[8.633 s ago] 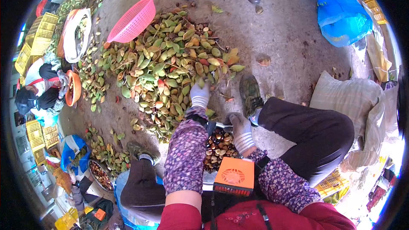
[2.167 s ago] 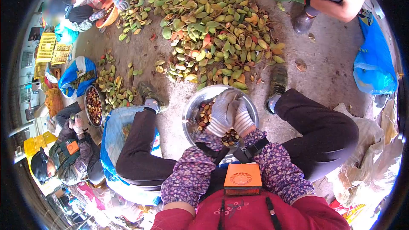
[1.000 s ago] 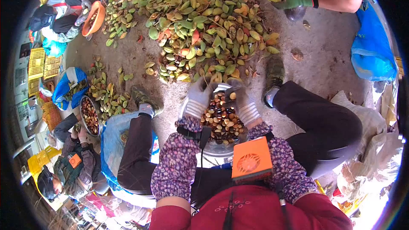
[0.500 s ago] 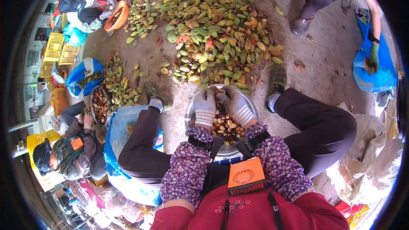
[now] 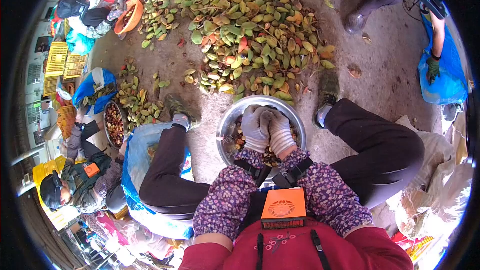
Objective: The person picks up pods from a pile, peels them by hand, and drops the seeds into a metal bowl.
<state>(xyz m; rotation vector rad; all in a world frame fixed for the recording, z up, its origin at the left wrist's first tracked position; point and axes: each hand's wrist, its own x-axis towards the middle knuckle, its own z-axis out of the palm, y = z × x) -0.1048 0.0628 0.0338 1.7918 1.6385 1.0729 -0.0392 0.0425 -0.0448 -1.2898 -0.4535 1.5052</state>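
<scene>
A round metal bowl (image 5: 224, 147) rests between my legs with brown and pale seed-like pieces (image 5: 239, 142) in it. Above it my left hand (image 5: 254, 125), in a grey knitted glove, is closed and pressed against my right hand. My right hand (image 5: 279, 129), gloved the same way, is closed too, its fingers curled inward. Whatever lies between the two hands is hidden by the gloves. Just beyond the bowl lies a large heap of green, yellow and reddish pods (image 5: 255, 45) on the floor.
My legs frame the bowl. A blue-white sack (image 5: 139, 170) lies by my left leg. Two co-workers sit at the left, near an orange basin (image 5: 129, 16) and a metal bowl (image 5: 114, 124). At the right, a gloved co-worker's hand (image 5: 432, 69) is over a blue bag (image 5: 434, 90).
My hands have come together and shifted towards the bowl's middle. At the right, the co-worker's hand has moved slightly. The lower-left co-worker's arm now reaches away from the bowl beside them.
</scene>
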